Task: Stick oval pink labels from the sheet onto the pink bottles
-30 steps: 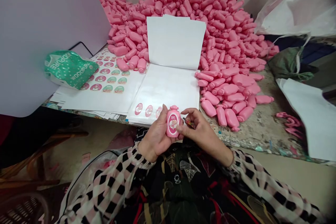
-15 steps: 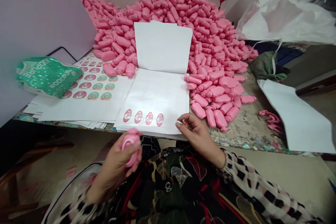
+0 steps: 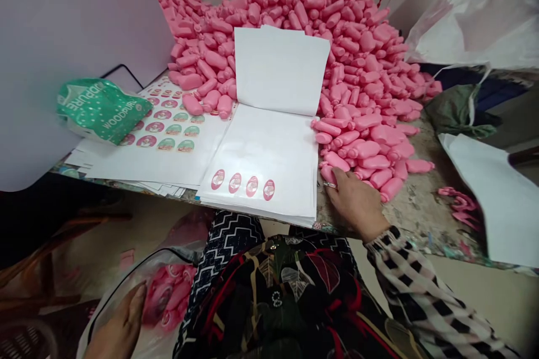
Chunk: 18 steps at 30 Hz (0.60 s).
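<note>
At the lower left, my left hand (image 3: 120, 317) hangs over an open clear plastic bag, fingers stretched out. Close to its fingertips a pink bottle (image 3: 156, 304) is smeared by motion, above other labelled pink bottles (image 3: 179, 291) in the bag. My right hand (image 3: 356, 202) is at the near edge of the bottle pile, its fingers closed around a small pink bottle (image 3: 328, 174). A ring shows on one finger, and some fingertips are hidden. Left of this hand lies a sticker sheet (image 3: 265, 146) with several oval pink labels (image 3: 251, 186) along its near edge.
A large heap of pink bottles (image 3: 290, 5) covers the back of the table. More label sheets (image 3: 168, 165) and a green bag (image 3: 105, 109) are on the left. White paper (image 3: 501, 196) and pink scraps (image 3: 461, 207) lie at the right, below a white plastic bag (image 3: 467, 17).
My left hand has moved down and left to the bag and let go of the labelled bottle. My right hand has shifted from the sheet's corner to the pile. The view has turned slightly.
</note>
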Tool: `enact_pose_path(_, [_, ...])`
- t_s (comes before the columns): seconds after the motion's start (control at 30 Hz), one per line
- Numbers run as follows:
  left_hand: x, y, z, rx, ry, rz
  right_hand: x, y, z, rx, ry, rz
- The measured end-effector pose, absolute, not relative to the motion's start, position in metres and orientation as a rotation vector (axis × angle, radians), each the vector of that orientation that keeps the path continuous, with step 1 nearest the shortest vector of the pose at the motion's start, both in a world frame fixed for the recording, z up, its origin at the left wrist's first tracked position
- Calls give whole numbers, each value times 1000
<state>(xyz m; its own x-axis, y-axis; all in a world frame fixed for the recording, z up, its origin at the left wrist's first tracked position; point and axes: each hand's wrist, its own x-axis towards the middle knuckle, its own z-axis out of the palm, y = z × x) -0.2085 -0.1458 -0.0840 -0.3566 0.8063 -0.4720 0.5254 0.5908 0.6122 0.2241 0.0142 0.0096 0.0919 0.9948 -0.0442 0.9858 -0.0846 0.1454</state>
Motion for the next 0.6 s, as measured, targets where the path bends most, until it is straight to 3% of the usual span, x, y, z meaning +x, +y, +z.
enact_pose_path(0.13, [-192, -115, -53, 1223, 2187, 316, 231, 19, 11, 2348, 2108, 38])
enact_pose_path(0.23, [-149, -85, -21, 1359, 1945, 610, 225, 15, 13, 2551, 2309, -14])
enact_pose_path(0.33, [-91, -57, 2, 1197, 1546, 749, 197, 0, 18, 2575, 2657, -400])
enact_pose_path(0.47, [-28, -35, 8, 782, 923, 911, 150, -26, 29, 2238, 2866, -965])
enact_pose_path(0.6, [-17, -30, 5, 499, 785, 912, 141, -31, 31, 1822, 2866, -1278])
